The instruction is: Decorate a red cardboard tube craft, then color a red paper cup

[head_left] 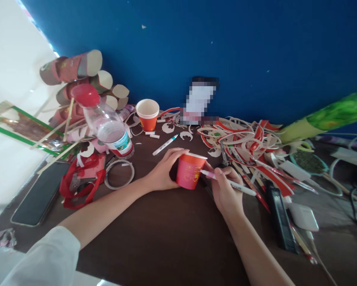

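A paper cup, orange at the top and pink on its side, is tilted a little above the dark table. My left hand grips it from the left, thumb and fingers around its wall. Yellow lettering and outlines mark the cup's side. My right hand is closed on a white marker pen with a pinkish tip end, which meets or nearly meets the cup's right side. Beyond the cup lies another marker with a teal end. Farther back stand stacked paper cups.
A plastic bottle with a red cap and rolled card tubes are at the left, near a dark phone. Paper strips heap at the right, by a utility knife and a white case. A blurred-out phone leans against the blue wall.
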Demonstrator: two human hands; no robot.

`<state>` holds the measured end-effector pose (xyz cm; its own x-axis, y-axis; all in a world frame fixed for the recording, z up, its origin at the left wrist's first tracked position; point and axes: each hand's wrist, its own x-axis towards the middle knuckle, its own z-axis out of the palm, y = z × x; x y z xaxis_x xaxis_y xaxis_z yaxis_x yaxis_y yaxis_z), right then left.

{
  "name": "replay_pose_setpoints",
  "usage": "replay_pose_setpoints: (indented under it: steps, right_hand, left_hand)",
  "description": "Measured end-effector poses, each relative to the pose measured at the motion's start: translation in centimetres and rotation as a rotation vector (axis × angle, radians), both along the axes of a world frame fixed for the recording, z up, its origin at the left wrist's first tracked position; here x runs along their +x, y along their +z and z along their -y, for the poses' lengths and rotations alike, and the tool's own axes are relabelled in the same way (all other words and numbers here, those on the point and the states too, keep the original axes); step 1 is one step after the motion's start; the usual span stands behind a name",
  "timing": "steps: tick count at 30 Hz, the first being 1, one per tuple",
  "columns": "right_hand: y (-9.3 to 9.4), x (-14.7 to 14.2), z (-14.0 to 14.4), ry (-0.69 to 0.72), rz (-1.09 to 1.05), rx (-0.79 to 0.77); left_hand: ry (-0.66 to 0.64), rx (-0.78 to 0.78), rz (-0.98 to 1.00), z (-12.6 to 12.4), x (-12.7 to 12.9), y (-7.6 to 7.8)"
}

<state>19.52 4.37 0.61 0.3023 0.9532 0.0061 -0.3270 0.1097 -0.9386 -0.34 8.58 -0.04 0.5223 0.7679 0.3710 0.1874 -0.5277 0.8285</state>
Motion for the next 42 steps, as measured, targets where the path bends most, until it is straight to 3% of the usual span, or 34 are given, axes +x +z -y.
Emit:
replay_pose_setpoints:
  steps: [22, 34, 42]
  right_hand:
    - [0.2, -0.1, 0.4, 0.041, 0.071, -0.077]
    - [-0.7, 0.5, 0.7, 0.162, 0.096, -0.046]
    - [1.0, 0.2, 0.1, 0.036, -0.017, 0.054]
  left_hand:
    - [0.002, -0.096, 0.104, 0.1, 0.1, -0.5]
    - [0.015, -0.117, 0.077, 0.1, 0.1, -0.8]
    - [-0.011, -0.062, 0.046, 0.0, 0.1, -1.0]
